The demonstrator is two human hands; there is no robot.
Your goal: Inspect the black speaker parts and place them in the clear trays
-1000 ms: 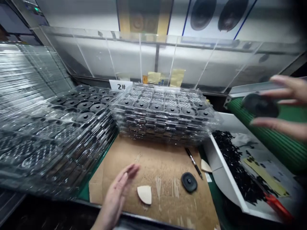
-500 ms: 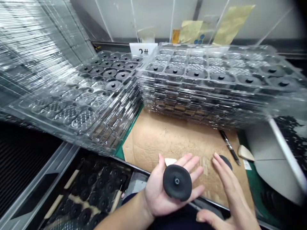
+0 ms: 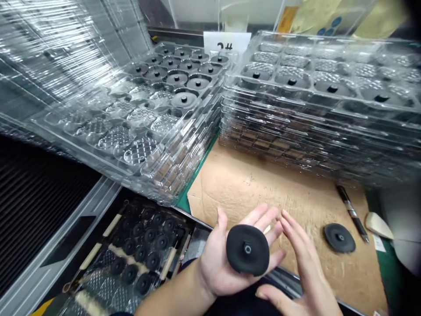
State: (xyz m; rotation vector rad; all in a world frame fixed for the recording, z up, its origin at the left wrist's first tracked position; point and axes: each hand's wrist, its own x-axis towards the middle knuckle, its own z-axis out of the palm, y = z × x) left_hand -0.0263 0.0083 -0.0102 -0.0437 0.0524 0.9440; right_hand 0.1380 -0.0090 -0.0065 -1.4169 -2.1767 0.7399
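A black, rounded disc with a small central stub [image 3: 248,251] rests on the palm of my left hand [image 3: 213,267]. That hand is turned up with its fingers stretched out beneath the part. My right hand [image 3: 305,267] is open, thumb and fingers apart, just right of the disc. Its fingertips come close to the left fingertips, and I cannot tell whether they touch. A second black disc [image 3: 340,238] lies stub-up on the cardboard sheet [image 3: 237,175], to the right of my right hand.
Clear plastic trays [image 3: 141,151], partly filled with black discs, are stacked at left. Another tray stack [image 3: 312,101] stands at back right. A black pen [image 3: 352,214] and a whitish wedge-shaped piece [image 3: 379,224] lie at right. Below left sits a tray of similar discs [image 3: 141,252].
The view has swung rightward and down, so the background sits further right or left of before only by camera motion. My right hand has moved closer to the left, uncovering the second disc.
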